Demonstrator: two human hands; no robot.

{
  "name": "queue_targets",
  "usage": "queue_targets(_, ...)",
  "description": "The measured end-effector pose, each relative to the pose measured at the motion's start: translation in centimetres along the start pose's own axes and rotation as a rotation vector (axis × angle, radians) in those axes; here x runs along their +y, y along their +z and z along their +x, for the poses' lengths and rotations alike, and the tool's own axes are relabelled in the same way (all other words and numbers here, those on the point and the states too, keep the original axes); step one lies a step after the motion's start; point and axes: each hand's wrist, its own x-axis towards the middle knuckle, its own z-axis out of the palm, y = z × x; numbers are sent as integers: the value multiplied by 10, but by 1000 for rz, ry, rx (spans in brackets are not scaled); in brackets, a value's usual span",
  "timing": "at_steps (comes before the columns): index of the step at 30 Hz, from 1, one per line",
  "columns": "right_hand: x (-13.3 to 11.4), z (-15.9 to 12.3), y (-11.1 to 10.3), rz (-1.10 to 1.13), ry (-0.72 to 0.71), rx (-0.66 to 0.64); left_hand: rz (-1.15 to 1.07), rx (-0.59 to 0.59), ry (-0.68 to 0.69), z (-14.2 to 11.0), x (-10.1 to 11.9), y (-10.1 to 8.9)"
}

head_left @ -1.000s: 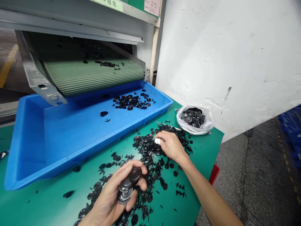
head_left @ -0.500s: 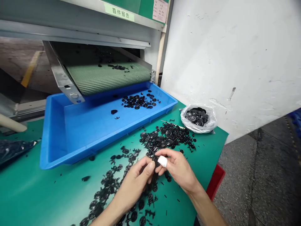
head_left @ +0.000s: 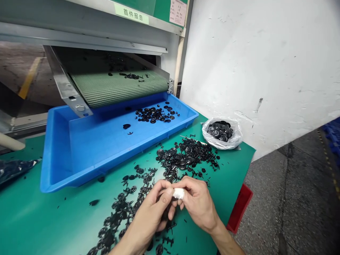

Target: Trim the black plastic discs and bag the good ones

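Observation:
My left hand (head_left: 148, 219) and my right hand (head_left: 198, 203) meet low in the view, fingers pressed together around a small dark piece (head_left: 166, 207), mostly hidden by them. A white finger wrap (head_left: 178, 193) covers a finger of my right hand. Just beyond my hands lies a heap of black plastic discs on runners (head_left: 186, 156) on the green mat (head_left: 37, 219). More of these parts (head_left: 117, 221) trail along the left of my left hand. Further parts (head_left: 154, 114) lie in a blue plastic tray (head_left: 106, 157), out of reach of my fingers.
A green ribbed conveyor belt (head_left: 117, 86) feeds over the tray, with black parts on it. A clear bag of black discs (head_left: 221, 132) stands at the mat's far corner. A white wall rises behind it. A red bin (head_left: 240, 209) sits below the mat's right edge.
A stack of black discs in my left hand is no longer visible. My hands have come together over the mat, and the view has shifted slightly.

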Motion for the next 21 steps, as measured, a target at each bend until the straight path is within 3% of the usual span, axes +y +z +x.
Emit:
queue_targets(3,2,8,-7,-29,37,-90,-82,23,-14,2,0,-1)
queue_targets(6,2,31,-23,-367,-63,-140,-204,53,-53,7,-1,-8)
queue_targets(8,2,54,-32,-642,-156,-115,-322,36,-77,10,-2,-15)
queue_targets(10,3,76,-37,-779,-191,-167,-425,-19,-72,12,-1,-19)
queue_targets(14,8,100,-39,-752,-203,-237,-533,-107,-17,14,4,-23)
queue_targets(19,15,87,-40,-651,-184,-62,-542,-46,29,17,11,-23)
queue_targets(21,15,75,-39,-504,-97,-41,-455,-37,22,18,12,-20)
